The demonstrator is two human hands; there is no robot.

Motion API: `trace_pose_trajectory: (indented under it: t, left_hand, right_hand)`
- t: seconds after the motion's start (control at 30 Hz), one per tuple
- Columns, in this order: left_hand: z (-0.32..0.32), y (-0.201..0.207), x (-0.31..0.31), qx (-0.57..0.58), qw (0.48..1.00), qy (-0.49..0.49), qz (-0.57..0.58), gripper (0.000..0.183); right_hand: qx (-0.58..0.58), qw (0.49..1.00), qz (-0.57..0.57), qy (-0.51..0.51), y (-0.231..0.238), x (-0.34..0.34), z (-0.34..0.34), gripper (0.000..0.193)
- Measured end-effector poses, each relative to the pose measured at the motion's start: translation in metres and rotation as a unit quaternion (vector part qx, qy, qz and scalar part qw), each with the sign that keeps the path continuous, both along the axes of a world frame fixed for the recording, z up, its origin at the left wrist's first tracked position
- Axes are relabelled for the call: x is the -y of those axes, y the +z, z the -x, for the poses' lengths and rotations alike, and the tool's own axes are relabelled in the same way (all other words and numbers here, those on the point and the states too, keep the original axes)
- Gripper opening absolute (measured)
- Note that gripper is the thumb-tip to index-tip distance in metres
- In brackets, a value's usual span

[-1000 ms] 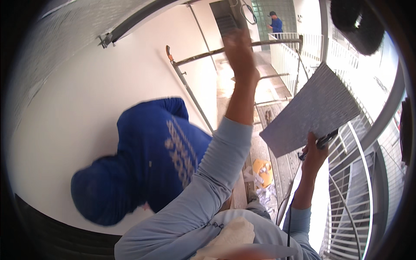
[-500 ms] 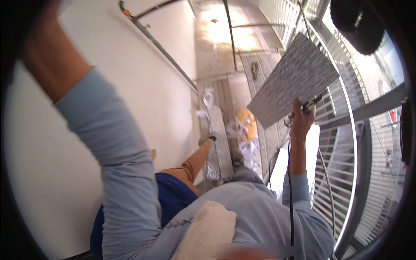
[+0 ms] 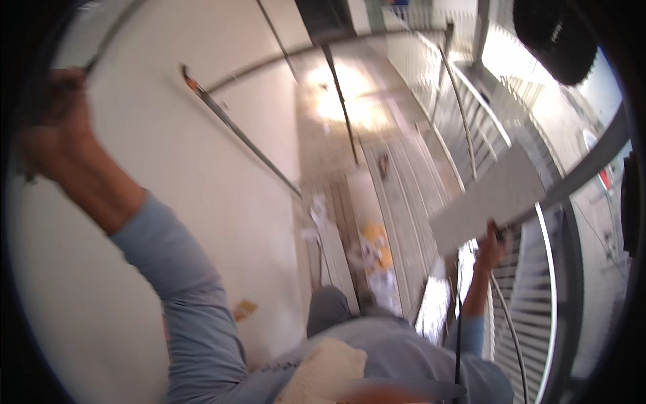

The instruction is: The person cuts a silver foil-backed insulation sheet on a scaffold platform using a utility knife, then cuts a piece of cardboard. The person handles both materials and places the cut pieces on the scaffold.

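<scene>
- Left grip (image 3: 60, 128): far left on my feed, bare, raised against the white wall (image 3: 168, 155); fingers appear curled beside the end of a dark bar (image 3: 116, 32). Blurred; I cannot tell whether they clasp it.
- Right grip (image 3: 491, 249): on my right, clenched on the lower edge of the grey panel (image 3: 488, 195), thumb over its face, with a small dark item (image 3: 500, 236) alongside, kind unclear.
- Grey panel, one: tilted, out in front of the white railing (image 3: 552, 262), well apart from the wall.
- Changed within the last second: my left arm has swung from upper middle to far left; the panel shows paler and narrower, its ridges lost to blur; the co-worker in blue at left has dropped out of view.
- Bearing on the work, as I judge it: the panel depends on the right grip alone, and the wide spread of arms leaves it prone to tipping.
- Surroundings: scaffold pole (image 3: 249, 143) slanting along the wall, orange-marked at its top; walkway planks (image 3: 407, 182); yellow item (image 3: 378, 244) with white scraps (image 3: 383, 289); dark cable (image 3: 459, 316); cream cloth (image 3: 330, 363) on the chest.
</scene>
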State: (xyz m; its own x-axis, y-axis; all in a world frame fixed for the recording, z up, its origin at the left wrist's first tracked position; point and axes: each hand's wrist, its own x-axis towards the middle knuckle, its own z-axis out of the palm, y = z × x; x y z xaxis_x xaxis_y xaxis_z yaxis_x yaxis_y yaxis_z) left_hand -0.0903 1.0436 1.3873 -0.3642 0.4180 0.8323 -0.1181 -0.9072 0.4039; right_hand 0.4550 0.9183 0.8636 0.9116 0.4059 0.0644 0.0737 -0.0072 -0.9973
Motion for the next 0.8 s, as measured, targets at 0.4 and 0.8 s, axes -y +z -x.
trace_pose_trajectory:
  t: [0.4,0.8]
  left_hand:
    - [-0.016,-0.021,0.01,0.163,0.983,-0.074,-0.041,0.041]
    - [-0.084,-0.133,-0.131,0.045,0.983,-0.092,-0.153,0.063]
  right_hand:
    - [-0.017,0.996,-0.039,0.077,0.018,-0.093,0.01,0.021]
    - [0.199,0.883,-0.023,0.424,0.04,-0.369,0.023,0.021]
